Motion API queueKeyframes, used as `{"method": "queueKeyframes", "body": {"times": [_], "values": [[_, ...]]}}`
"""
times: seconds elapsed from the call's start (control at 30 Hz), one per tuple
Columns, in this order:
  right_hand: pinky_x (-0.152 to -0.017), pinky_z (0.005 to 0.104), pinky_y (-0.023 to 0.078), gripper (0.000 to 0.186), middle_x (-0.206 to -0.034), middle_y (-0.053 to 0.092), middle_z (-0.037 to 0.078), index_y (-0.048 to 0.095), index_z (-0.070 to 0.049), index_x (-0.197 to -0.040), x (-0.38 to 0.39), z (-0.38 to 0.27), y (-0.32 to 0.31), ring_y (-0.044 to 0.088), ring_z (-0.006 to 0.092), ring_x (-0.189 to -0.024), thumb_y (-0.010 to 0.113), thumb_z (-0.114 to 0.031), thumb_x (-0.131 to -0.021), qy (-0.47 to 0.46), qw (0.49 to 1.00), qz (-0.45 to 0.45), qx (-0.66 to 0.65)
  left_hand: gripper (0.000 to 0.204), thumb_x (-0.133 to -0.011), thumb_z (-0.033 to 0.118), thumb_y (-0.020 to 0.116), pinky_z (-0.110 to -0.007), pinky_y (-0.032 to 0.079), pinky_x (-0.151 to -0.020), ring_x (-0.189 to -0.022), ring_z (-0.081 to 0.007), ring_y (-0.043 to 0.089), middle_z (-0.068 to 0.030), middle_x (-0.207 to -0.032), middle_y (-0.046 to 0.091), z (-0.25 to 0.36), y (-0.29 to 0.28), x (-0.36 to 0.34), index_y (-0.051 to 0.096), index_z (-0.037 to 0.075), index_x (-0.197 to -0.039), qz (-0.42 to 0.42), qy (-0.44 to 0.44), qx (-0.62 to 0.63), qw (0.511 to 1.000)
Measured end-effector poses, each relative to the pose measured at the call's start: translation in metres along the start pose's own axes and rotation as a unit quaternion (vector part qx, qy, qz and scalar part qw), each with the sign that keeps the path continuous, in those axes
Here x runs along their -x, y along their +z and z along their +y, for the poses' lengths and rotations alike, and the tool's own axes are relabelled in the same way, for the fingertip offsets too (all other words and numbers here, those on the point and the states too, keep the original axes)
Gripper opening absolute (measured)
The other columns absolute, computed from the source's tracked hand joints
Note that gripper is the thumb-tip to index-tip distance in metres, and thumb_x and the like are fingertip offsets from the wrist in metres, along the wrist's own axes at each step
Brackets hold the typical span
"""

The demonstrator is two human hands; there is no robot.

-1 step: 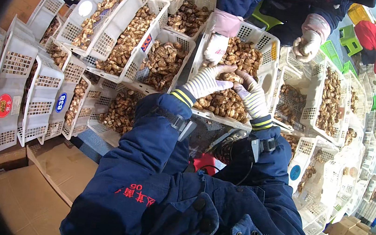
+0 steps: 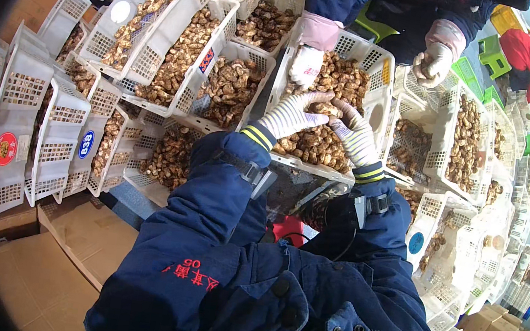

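Both my hands, in striped knit gloves, meet over a white plastic crate (image 2: 382,107) of brown, knobbly mushrooms (image 2: 312,146). Between their fingertips is one pale brown mushroom (image 2: 326,109). My left hand (image 2: 290,113) grips it from the left with bent fingers, and my right hand (image 2: 355,135) from the right. Across the crate, a co-worker's gloved hand (image 2: 305,68) reaches in at the left wall, close to my left fingers. That person's other gloved hand (image 2: 432,64) is past the right far corner, curled around something pale.
At the left, crates of mushrooms (image 2: 182,56) stand close together, some tilted. More crates (image 2: 465,140) line the right. Flat cardboard (image 2: 60,273) lies at lower left. A green stool (image 2: 492,56) and a person in a red cap (image 2: 526,55) are at far right.
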State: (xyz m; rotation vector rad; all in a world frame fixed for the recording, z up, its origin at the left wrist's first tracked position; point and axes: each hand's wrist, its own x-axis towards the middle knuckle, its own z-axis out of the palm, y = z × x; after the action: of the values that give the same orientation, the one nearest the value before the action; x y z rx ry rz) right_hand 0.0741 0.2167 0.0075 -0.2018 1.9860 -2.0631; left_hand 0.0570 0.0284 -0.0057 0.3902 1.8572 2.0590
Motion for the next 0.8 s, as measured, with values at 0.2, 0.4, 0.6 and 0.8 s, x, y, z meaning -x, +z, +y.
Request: {"method": "queueKeyframes", "body": {"times": [0.2,0.4,0.6,0.8], "values": [[-0.08,0.019,0.044,0.042,-0.107,0.061,0.003,0.05,0.0,-0.125,0.0,0.0,0.0,0.053,0.0056,-0.09,0.063,-0.007,-0.085,-0.005,0.999,0.009,0.046,0.047,-0.082,0.012,0.066,-0.022,0.046,-0.077,-0.091,-0.0076,0.053,-0.0018,-0.109,0.058,0.003,-0.002,0.0,0.05,0.002,-0.126,0.0,-0.034,0.001,0.999],[-0.079,0.0198,0.045,0.041,-0.109,0.061,0.002,0.053,-0.003,-0.123,0.0,-0.004,0.001,0.053,0.0064,-0.089,0.064,-0.006,-0.084,-0.006,0.999,0.024,0.042,0.048,-0.082,0.013,0.067,-0.02,0.046,-0.065,-0.078,-0.0043,0.054,-0.0007,-0.098,0.061,0.005,0.0,-0.001,0.05,0.002,-0.125,0.038,-0.007,-0.007,0.999],[-0.08,0.0205,0.045,0.039,-0.108,0.063,0.002,0.056,-0.006,-0.122,0.002,-0.005,0.0,0.054,0.0064,-0.089,0.063,-0.005,-0.083,-0.001,0.993,0.062,0.104,0.043,-0.084,0.025,0.065,-0.018,0.045,-0.055,-0.065,-0.0058,0.056,-0.002,-0.089,0.063,0.013,-0.001,0.0,0.054,0.001,-0.119,0.036,-0.11,-0.003,0.993],[-0.08,0.0204,0.045,0.039,-0.106,0.063,0.001,0.056,-0.006,-0.121,0.001,-0.003,0.0,0.054,0.0065,-0.088,0.062,-0.003,-0.083,-0.023,0.988,0.067,0.135,0.034,-0.088,0.026,0.061,-0.017,0.041,-0.048,-0.057,-0.0043,0.054,0.0012,-0.079,0.062,0.01,-0.003,0.0,0.059,0.003,-0.112,0.046,-0.107,0.034,0.993]]}}
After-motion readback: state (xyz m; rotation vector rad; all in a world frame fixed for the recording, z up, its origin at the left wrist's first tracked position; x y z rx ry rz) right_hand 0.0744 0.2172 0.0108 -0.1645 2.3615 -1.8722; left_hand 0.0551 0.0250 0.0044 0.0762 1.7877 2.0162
